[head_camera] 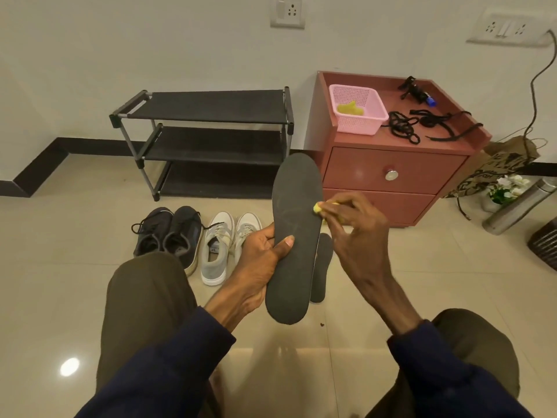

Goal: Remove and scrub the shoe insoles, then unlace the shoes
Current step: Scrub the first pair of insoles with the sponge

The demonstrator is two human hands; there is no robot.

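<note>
My left hand [265, 251] grips a long dark grey insole [294, 236] by its left edge, holding it upright in front of me. My right hand [352, 224] pinches a small yellow sponge [317, 208] against the insole's right edge, near the upper half. A second dark insole [322, 267] lies on the floor behind the held one, partly hidden. On the floor to the left stand a pair of dark blue sneakers [168, 233] with laces and a pair of grey-white sneakers [227, 245].
A black three-shelf shoe rack [211, 140] stands against the wall. A reddish bedside cabinet [394, 170] carries a pink basket [357, 108] with something yellow in it and loose black laces [422, 125]. A steel flask [518, 203] and paper bag [500, 161] lie at right.
</note>
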